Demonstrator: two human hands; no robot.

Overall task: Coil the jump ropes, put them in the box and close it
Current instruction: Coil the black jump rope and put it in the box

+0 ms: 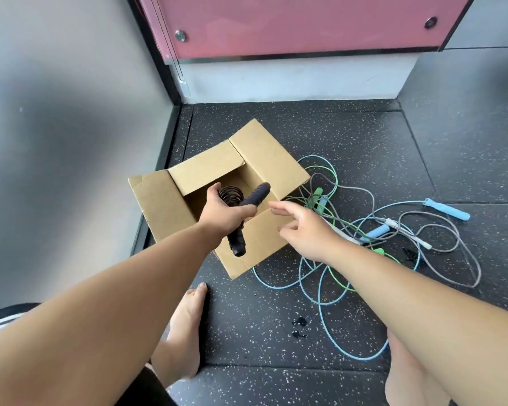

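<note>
An open cardboard box [159,200] stands on the speckled black floor with its flaps spread out. My left hand [223,210] grips a coiled black jump rope [255,194] with dark handles, held over the box's opening. My right hand [302,230] hovers beside it over the box's near flap, fingers spread and holding nothing. To the right of the box lies a tangle of ropes: a light blue rope [446,209], a green rope [317,194] and a grey rope [464,253] with white handles.
A grey wall [71,112] runs along the left, close to the box. A pink panel [291,24] above a white ledge closes the back. My bare foot [185,326] rests on the floor below the box. Small wet spots [299,322] mark the mat.
</note>
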